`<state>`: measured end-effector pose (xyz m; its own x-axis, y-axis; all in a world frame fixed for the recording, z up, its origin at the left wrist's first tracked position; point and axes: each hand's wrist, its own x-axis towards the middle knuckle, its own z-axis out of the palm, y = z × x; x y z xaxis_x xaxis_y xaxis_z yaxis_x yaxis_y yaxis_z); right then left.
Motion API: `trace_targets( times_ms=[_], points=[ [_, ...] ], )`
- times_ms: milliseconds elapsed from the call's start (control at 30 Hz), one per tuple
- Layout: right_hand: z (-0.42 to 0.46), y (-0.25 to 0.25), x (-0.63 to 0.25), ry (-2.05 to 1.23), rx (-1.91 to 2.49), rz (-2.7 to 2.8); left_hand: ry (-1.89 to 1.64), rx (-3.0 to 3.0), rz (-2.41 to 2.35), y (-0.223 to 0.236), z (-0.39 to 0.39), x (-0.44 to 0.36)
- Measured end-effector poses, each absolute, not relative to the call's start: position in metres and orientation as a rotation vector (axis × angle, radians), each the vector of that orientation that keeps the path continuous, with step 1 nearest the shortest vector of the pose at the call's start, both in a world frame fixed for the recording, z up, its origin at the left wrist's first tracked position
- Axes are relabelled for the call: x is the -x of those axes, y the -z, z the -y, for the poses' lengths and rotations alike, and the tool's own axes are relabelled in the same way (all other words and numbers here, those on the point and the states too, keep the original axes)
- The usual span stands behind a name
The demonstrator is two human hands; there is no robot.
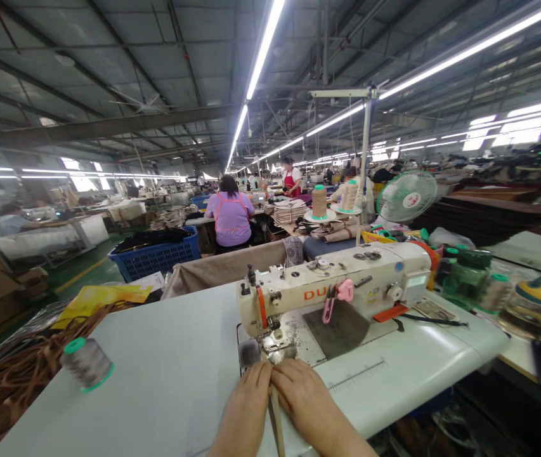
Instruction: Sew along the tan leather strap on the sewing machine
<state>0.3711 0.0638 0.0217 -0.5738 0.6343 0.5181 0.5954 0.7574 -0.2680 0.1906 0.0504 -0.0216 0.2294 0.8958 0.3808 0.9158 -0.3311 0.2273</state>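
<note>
A narrow tan strap (277, 424) runs from the front of the table up to the presser foot of a white sewing machine (293, 284). My left hand (249, 401) presses its fingers together along the strap's left side, just before the needle area. On the other side my right hand (304, 398) has its fingers curled against the same strap. The two hands nearly touch, and their fingertips cover part of the strap. Pink-handled thread snips (337, 298) hang on the machine's front.
A thread cone (87, 364) stands on the pale table (170, 362) at left, beside a heap of brown straps (18, 387). Behind are a blue crate (156, 256) and a seated co-worker in purple (230, 219). A green fan (407, 195) and jars stand at right.
</note>
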Motion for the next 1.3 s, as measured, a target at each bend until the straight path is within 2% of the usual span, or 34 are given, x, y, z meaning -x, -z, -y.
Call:
trace_targets(
  times_ms=[333,667,1300],
  points=[
    [-0.067,-0.019,-0.371,-0.102,0.918,2.354,0.646,2.436,1.801,0.021,-0.05,-0.191],
    [-0.065,-0.019,-0.372,-0.095,0.92,2.35,0.742,2.384,1.69,0.035,-0.054,-0.187],
    [-0.064,-0.021,-0.372,-0.095,0.912,2.345,0.665,2.4,1.752,0.027,-0.051,-0.189]
  ],
)
